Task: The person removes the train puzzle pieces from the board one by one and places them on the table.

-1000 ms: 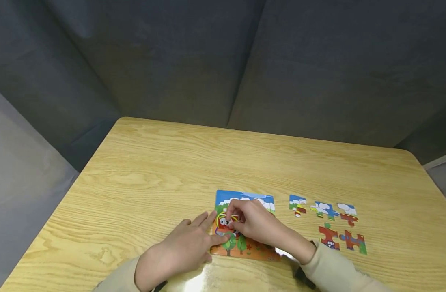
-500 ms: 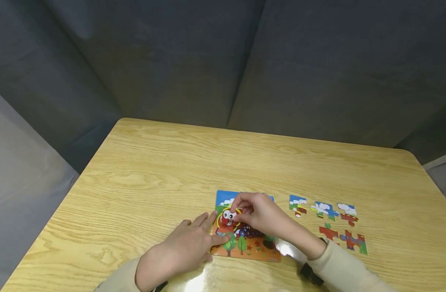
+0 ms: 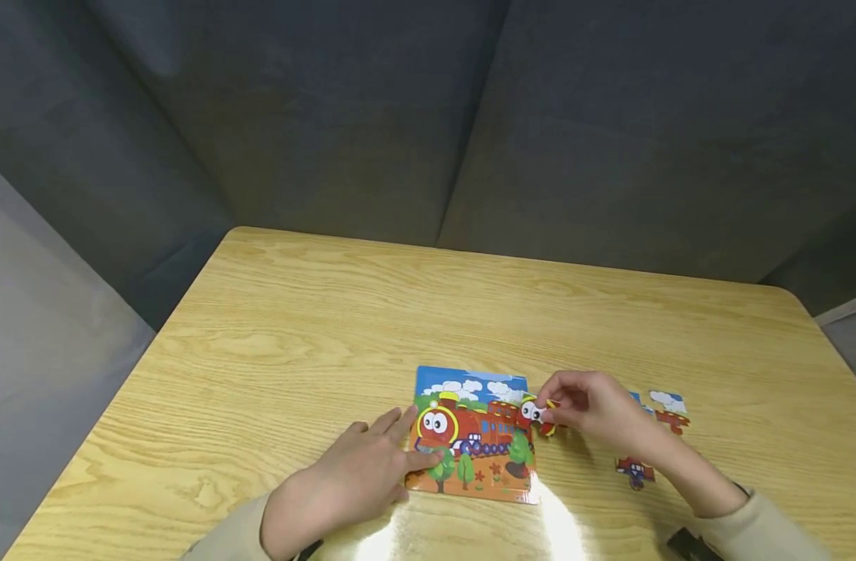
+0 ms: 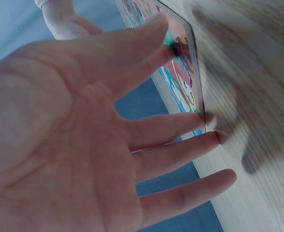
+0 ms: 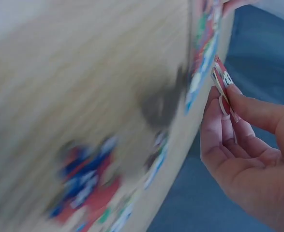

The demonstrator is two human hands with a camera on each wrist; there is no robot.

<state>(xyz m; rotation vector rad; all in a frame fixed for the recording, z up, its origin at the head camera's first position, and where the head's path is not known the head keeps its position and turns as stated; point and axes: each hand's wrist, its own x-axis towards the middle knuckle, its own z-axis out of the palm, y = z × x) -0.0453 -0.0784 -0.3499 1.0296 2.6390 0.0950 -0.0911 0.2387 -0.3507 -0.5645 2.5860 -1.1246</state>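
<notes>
A jigsaw puzzle board point(image 3: 494, 467) with a red train picture lies flat on the table. My left hand point(image 3: 346, 475) rests at its left side, fingers spread, index fingertip on the picture; the left wrist view shows the straight fingers at the board's edge point(image 4: 196, 77). Between thumb and fingers, my right hand point(image 3: 603, 413) pinches a puzzle piece point(image 3: 536, 414) printed with the train's eyes. The piece is tilted and off the table, overlapping the board's right edge in the head view. In the right wrist view, the piece point(image 5: 223, 82) is seen nearly edge-on.
Right of the board lie loose pieces: a cloud piece point(image 3: 668, 401), a red piece point(image 3: 672, 421) and a red-and-blue one point(image 3: 635, 471). My right hand and forearm hide others. Dark cloth point(image 3: 413, 125) hangs behind the wooden table point(image 3: 294, 312).
My right hand has lifted the eye piece off the board's left part and carried it right, past the board's right edge. The left hand has stayed in place.
</notes>
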